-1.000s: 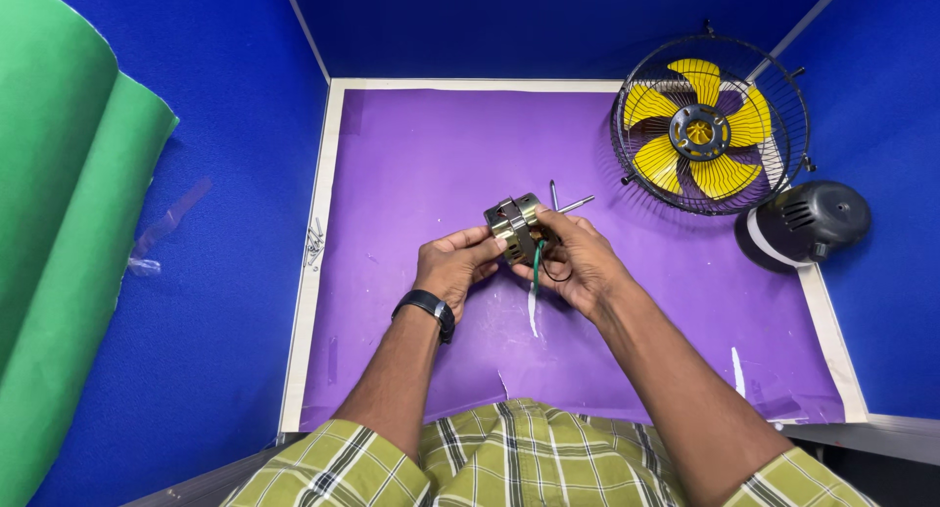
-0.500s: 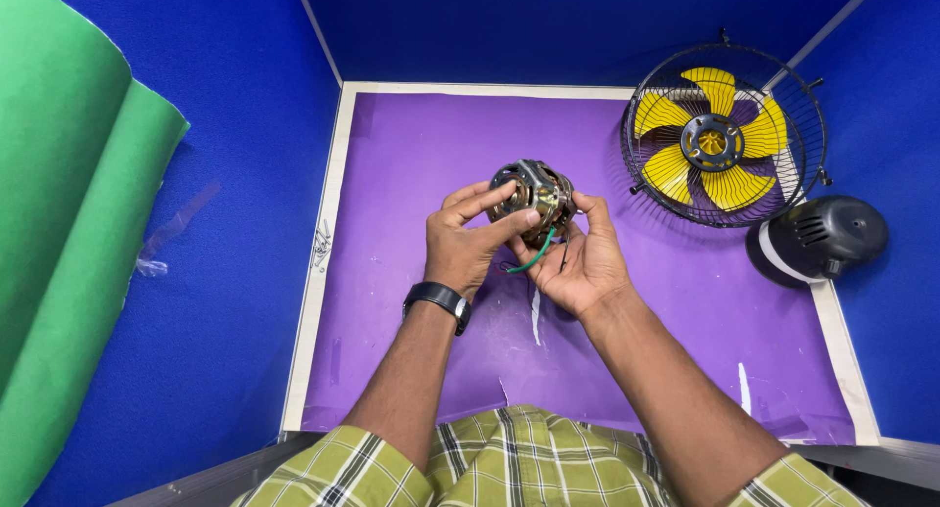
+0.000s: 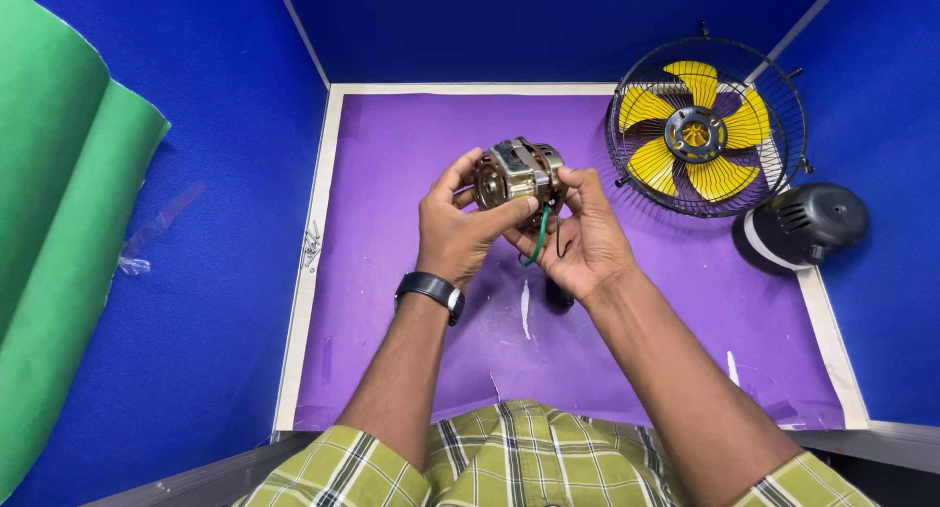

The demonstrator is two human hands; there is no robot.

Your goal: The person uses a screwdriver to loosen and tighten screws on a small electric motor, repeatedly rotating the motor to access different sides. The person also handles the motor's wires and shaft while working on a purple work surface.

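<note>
Blue walls enclose a purple mat. Above the mat, left of the caged yellow fan, both hands clamp one small metal motor: left hand grips its near side, right hand its far side.

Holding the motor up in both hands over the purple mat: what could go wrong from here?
1. The motor is held in the air only by the left hand and right hand; a slip would likely drop it onto the mat.
2. The green wire dangles between the palms and may snag or get pinched.
</note>
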